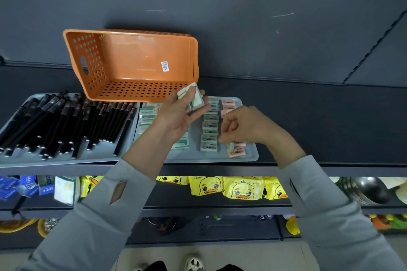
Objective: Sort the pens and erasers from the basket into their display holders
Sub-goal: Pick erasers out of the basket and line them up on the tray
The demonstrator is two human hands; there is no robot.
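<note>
An orange basket (132,59) lies tipped on its side at the back of the top shelf, its inside showing nothing. My left hand (178,114) holds a small stack of white-and-green erasers (195,99) above the eraser tray (251,155). My right hand (242,126), fingers curled, pinches a small pale eraser (231,145) just over the pink row at the tray's front right. The tray holds rows of green-white, grey and pink erasers. Left of it, the pen tray (17,160) is filled with several black pens (66,123).
Below the top shelf's front edge (330,170) a lower shelf carries blue boxes (22,186), yellow duck packets (240,187) and metal bowls (365,189). A dark wall panel stands behind the basket. The shelf right of the eraser tray is bare dark surface.
</note>
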